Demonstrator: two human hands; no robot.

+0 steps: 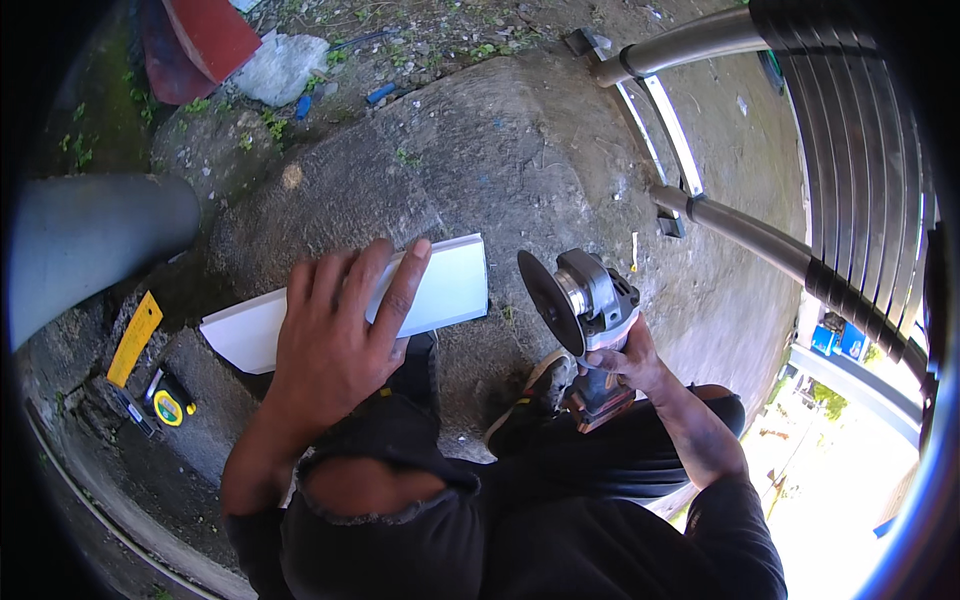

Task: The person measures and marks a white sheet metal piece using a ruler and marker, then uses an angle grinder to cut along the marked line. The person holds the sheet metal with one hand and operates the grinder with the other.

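My left hand (340, 320) lies across a white panel strip (445, 285), fingers outstretched and spread. Some fingertips reach past the strip's far edge, and its underside is hidden. The strip slants over the ground in front of my knee, one corner cut at an angle on the left. In my right hand (635, 360) is a cordless angle grinder (600, 300), gripped round its body. Its dark thin disc (547, 303) stands nearly upright, apart from the strip's right end. Whether the disc spins I cannot tell.
To the left lie a yellow square's blade (135, 338) and a tape measure (168, 398), near a thick grey pipe (100, 240). Metal tubing (740, 235) with a slatted panel stands at right. Red sheet pieces (200, 45) and a pale rock (283, 68) lie far left. My shoe (535, 395) is below the grinder.
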